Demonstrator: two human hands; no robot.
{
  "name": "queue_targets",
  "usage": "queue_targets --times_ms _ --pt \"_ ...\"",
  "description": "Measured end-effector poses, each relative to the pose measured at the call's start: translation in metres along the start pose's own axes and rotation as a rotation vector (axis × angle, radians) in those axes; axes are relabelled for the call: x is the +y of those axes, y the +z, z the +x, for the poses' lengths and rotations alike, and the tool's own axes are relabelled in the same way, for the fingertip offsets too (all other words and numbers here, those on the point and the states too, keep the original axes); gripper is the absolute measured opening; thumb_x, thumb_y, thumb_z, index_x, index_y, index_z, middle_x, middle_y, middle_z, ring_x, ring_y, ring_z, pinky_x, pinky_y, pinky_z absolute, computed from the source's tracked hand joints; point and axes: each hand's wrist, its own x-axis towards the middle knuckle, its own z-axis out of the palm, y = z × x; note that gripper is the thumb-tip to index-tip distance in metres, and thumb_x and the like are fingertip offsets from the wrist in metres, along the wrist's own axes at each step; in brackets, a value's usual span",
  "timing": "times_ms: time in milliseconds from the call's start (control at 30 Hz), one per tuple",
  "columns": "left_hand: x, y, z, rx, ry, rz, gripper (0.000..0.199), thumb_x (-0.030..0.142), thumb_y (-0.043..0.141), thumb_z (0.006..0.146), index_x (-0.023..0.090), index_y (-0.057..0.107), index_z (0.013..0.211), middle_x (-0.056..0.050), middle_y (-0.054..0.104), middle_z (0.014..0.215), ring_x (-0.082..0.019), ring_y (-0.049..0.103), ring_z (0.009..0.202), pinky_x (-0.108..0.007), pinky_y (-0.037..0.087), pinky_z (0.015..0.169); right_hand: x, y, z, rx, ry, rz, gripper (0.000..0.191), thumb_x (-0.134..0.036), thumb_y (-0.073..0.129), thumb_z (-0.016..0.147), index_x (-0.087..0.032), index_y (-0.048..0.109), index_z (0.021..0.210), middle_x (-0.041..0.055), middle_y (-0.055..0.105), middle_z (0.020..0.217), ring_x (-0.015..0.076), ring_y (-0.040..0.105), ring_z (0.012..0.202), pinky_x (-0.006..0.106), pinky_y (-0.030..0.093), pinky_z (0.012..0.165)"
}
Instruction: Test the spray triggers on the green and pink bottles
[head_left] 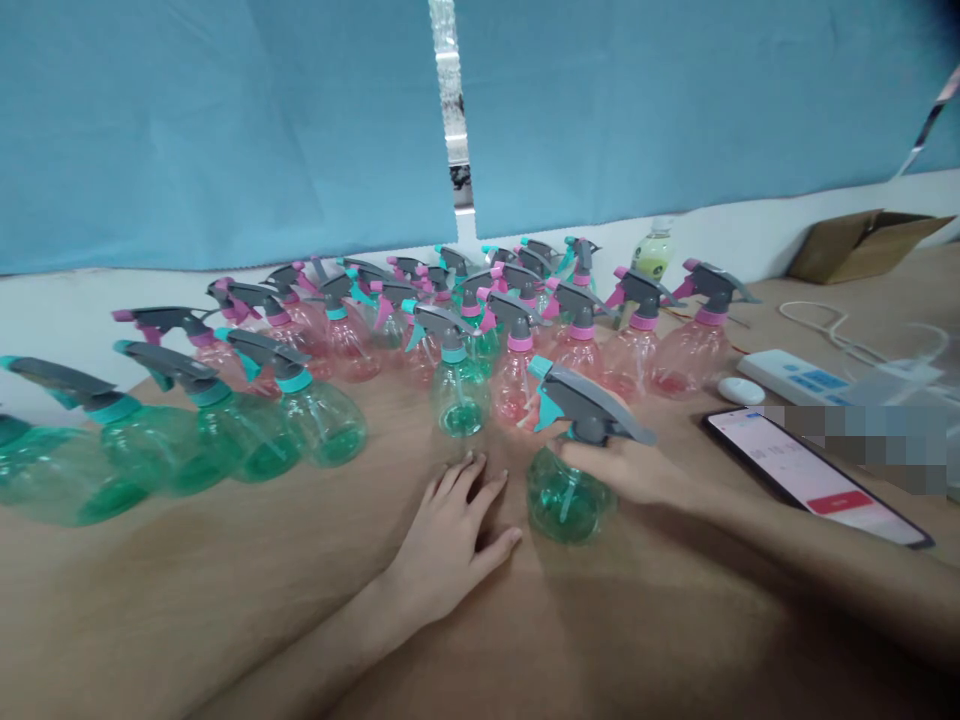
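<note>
My right hand (622, 468) is wrapped round the neck of a green spray bottle (568, 505) with a grey and turquoise trigger head. That bottle stands upright or nearly so; I cannot tell whether its base touches the table. To its left, my left hand (444, 540) lies flat on the table (300, 610) with its fingers spread, holding nothing. Just beyond the left fingertips stands another green spray bottle (461, 400). A pink spray bottle (516, 380) is right behind the held one, partly covered by it.
Several pink and green spray bottles fill the back, with a row of green ones (322, 425) at left. On the right are a phone (817, 480), a white oval object (741, 391), a power strip (795, 378), cables and a cardboard box (847, 250). A drink bottle (652, 255) stands behind.
</note>
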Motion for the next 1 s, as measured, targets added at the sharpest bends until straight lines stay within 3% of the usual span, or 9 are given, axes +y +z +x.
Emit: queue_targets --times_ms 200,400,667,1000 --pt "0.0009 -0.0011 0.0007 -0.01 0.001 -0.001 0.052 0.046 0.047 0.086 0.018 0.042 0.129 -0.012 0.036 0.136 -0.028 0.029 0.125 -0.045 0.027 0.099 0.0056 0.0022 0.0005 -0.043 0.011 0.189 0.046 -0.015 0.048 0.065 -0.024 0.049 0.109 0.0016 0.064 0.099 0.0195 0.063 0.086 0.031 0.054 0.071" --pt "0.001 -0.0011 0.0006 -0.013 0.001 -0.002 0.052 0.047 0.045 0.087 0.018 0.041 0.13 -0.013 0.035 0.137 -0.028 0.028 0.126 -0.046 0.027 0.099 0.0082 0.0023 -0.0011 -0.057 0.088 0.136 0.054 -0.02 0.05 0.067 -0.022 0.043 0.12 0.0043 0.066 0.095 0.0229 0.064 0.088 0.034 0.055 0.066" --pt "-0.0002 0.0011 -0.0002 -0.005 -0.002 -0.016 0.052 0.047 0.045 0.087 0.019 0.04 0.13 -0.012 0.035 0.137 -0.029 0.031 0.124 -0.047 0.027 0.099 0.0068 0.0024 -0.0006 -0.069 0.035 0.106 0.049 -0.019 0.049 0.071 -0.028 0.048 0.118 0.0013 0.066 0.103 0.0205 0.063 0.089 0.031 0.055 0.066" --pt "-0.0005 0.0017 -0.0002 -0.004 -0.005 -0.008 0.053 0.048 0.045 0.087 0.019 0.04 0.131 -0.012 0.034 0.138 -0.029 0.031 0.124 -0.046 0.027 0.099 0.0073 0.0015 -0.0023 -0.058 0.035 0.017 0.038 -0.022 0.049 0.073 -0.028 0.056 0.11 -0.0004 0.069 0.093 0.02 0.064 0.084 0.031 0.055 0.066"
